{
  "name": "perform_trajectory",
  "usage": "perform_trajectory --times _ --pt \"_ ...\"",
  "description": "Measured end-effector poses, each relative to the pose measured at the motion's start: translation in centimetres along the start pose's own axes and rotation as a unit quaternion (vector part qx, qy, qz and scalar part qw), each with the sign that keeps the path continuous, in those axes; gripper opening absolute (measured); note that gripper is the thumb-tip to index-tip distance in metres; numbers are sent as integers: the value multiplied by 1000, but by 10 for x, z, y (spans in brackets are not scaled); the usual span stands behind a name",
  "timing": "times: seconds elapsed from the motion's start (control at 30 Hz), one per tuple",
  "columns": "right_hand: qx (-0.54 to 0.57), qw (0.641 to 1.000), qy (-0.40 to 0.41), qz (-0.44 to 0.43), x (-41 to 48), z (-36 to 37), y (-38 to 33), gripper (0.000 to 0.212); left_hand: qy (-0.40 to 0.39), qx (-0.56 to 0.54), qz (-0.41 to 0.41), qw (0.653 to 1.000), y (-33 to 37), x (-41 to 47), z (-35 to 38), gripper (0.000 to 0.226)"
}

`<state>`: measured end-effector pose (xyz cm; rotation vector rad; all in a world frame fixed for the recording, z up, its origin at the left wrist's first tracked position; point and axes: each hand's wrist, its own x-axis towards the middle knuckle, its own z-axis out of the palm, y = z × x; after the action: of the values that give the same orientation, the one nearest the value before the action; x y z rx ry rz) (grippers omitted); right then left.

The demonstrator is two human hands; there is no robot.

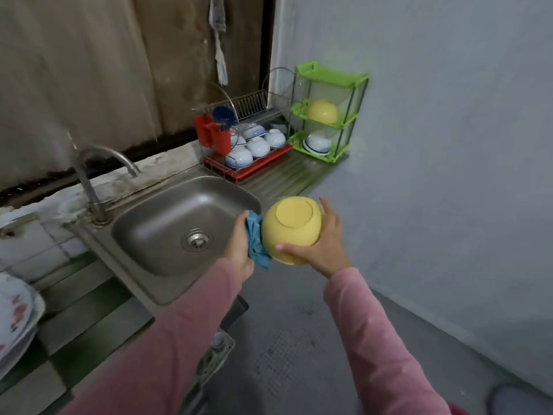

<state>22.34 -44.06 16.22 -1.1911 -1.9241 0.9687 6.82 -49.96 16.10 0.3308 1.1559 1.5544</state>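
Note:
My right hand (324, 245) grips a yellow plastic bowl (291, 227) held on its side, its base turned toward me, just past the sink's right front corner. Fingers curl over the far rim and the thumb lies along the near rim. My left hand (241, 245) holds a blue cloth (255, 241) and presses it against the bowl's open left side. Both sleeves are pink.
A steel sink (167, 266) with a drain and a curved tap (89, 181) lies at the left. Behind it stand a red dish rack (257, 167) of upturned white-blue bowls and a green shelf (327, 115) holding another yellow bowl. Floral plates (15, 313) sit far left. Grey wall at right.

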Motion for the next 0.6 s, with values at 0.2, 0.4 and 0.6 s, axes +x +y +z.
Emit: perform_trajectory --times 0.2,0.4,0.6 --pt "-40 999 21 -18 27 -54 56 138 -22 16 -5 1000 -24 51 62 47" --pt "-25 999 45 8 66 -68 93 126 -35 13 -17 999 -32 103 91 53" --pt "8 997 64 49 139 -69 123 118 -28 -20 -35 999 -25 185 117 61"
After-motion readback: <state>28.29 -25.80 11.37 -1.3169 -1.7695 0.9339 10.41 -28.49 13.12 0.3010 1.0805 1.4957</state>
